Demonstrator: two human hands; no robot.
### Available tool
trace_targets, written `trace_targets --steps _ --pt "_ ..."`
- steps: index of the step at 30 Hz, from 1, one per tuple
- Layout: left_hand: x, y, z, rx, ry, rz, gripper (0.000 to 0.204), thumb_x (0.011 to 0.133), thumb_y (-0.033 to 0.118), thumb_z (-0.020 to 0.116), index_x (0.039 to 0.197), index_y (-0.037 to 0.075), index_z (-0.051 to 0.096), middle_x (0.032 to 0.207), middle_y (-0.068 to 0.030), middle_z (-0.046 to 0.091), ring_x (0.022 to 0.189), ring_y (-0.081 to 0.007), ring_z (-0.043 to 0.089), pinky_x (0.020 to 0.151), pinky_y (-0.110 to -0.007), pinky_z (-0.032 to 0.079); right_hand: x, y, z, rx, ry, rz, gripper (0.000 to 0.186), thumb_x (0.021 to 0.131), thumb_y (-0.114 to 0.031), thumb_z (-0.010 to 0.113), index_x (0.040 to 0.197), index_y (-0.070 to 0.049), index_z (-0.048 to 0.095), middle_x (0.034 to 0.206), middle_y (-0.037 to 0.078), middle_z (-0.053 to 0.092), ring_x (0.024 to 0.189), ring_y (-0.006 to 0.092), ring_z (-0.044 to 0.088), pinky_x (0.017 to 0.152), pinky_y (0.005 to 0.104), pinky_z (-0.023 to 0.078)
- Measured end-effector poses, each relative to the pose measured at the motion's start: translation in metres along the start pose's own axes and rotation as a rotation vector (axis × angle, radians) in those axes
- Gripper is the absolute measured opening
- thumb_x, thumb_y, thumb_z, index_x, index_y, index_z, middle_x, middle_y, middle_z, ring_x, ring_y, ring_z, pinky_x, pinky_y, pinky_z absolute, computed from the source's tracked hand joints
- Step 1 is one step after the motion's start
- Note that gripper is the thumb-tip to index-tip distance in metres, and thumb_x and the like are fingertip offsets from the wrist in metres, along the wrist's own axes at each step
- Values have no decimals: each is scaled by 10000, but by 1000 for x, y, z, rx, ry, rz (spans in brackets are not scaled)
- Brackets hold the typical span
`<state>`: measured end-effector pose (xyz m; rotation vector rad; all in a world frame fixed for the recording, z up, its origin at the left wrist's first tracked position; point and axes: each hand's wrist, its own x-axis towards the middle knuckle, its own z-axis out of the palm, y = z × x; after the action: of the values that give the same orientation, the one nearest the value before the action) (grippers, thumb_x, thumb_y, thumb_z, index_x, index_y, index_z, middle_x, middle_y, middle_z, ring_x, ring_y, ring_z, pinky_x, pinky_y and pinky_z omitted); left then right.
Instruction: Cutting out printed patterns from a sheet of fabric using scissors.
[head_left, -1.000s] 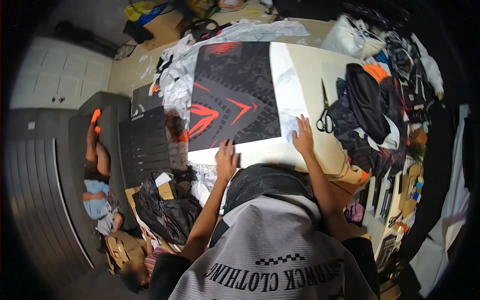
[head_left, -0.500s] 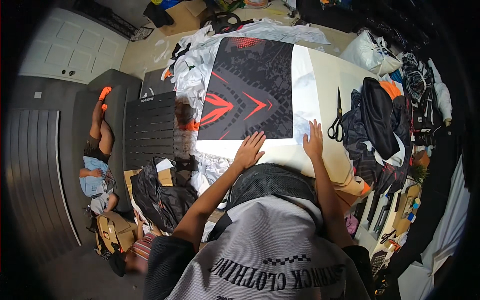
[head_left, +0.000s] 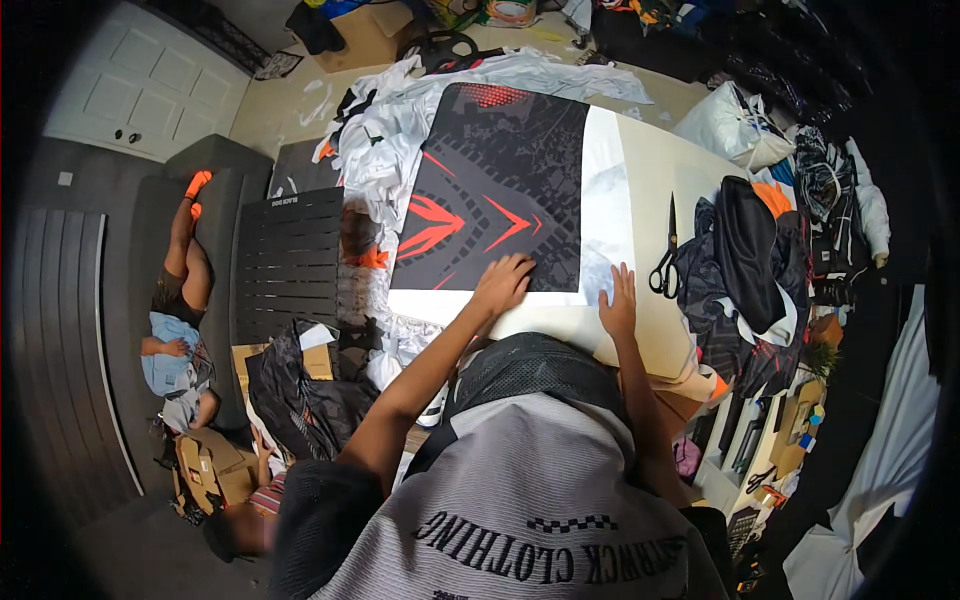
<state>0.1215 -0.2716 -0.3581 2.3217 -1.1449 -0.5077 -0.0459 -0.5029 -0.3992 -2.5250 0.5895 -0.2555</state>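
A dark printed fabric panel with grey tread marks and red chevrons lies flat on the pale table. A white and pale-grey strip runs along its right side. My left hand rests on the panel's near edge, fingers apart and slightly bent, holding nothing. Fingers stretched forward, my right hand lies at the near end of the white strip and holds nothing. To the right of that hand, a pair of black-handled scissors lies with its blades pointing away.
Dark garments are heaped on the table's right side. White fabric lies crumpled along the left. A black slatted bench and a sofa with a person on it stand further left. Another person is at the lower left.
My left hand's fingers have bent more and it has shifted slightly onto the panel. My right hand stays by the white strip. The whole view has shifted a little.
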Motion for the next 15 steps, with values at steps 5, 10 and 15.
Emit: trace_targets --steps 5,10,15 --pt "74 -4 16 86 114 167 506 907 311 504 1367 110 451 1455 -71 380 1295 -291 393 1019 -402 354 2 1 -7 -4 3 0 584 864 -116 542 1421 -83 371 1527 130 289 1415 370 226 1116 419 275" --pt "76 -7 30 234 114 198 617 916 369 489 1469 156 318 1569 -49 209 1433 -279 211 1107 -397 267 1 -1 -12 -16 -44 21 584 866 -124 546 1423 -86 371 1528 128 287 1415 368 227 1114 420 278" --pt "42 -18 27 240 148 120 623 921 393 469 1473 148 316 1566 -75 212 1429 -283 216 1135 -401 209 3 -1 -13 -59 -57 40 596 861 -138 553 1427 -100 368 1533 106 287 1419 346 230 1113 409 281"
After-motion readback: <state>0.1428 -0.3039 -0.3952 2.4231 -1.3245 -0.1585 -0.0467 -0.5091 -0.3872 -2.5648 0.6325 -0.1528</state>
